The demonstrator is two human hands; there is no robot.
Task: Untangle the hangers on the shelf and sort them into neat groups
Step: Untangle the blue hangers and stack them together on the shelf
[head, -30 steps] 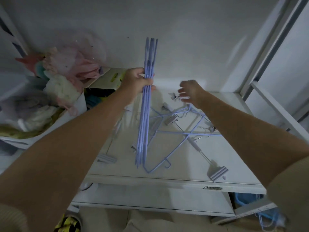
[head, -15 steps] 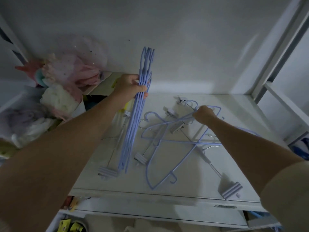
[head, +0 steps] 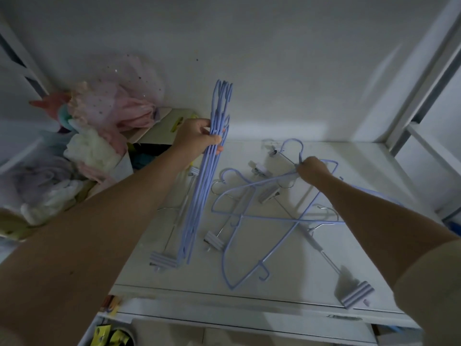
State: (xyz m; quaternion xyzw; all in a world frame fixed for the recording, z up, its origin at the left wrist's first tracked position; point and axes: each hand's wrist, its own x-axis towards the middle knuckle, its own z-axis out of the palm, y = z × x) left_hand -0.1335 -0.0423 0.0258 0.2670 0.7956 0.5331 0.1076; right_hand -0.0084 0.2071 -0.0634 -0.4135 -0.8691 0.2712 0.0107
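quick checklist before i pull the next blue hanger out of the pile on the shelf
1. Left hand holds the gathered bundle of blue plastic-coated hangers firmly: ok, fingers wrapped round it.
2. Bundle aligned, hooks together at top: ok.
3. Right hand has hold of one blue hanger near its hook: ok, though whether only one is pinched, cannot tell.
4. That hanger free of the others: not ok, blue frames and grey metal clip hangers cross over each other.
5. Bare space on the white shelf for a second group: ok, at far right.
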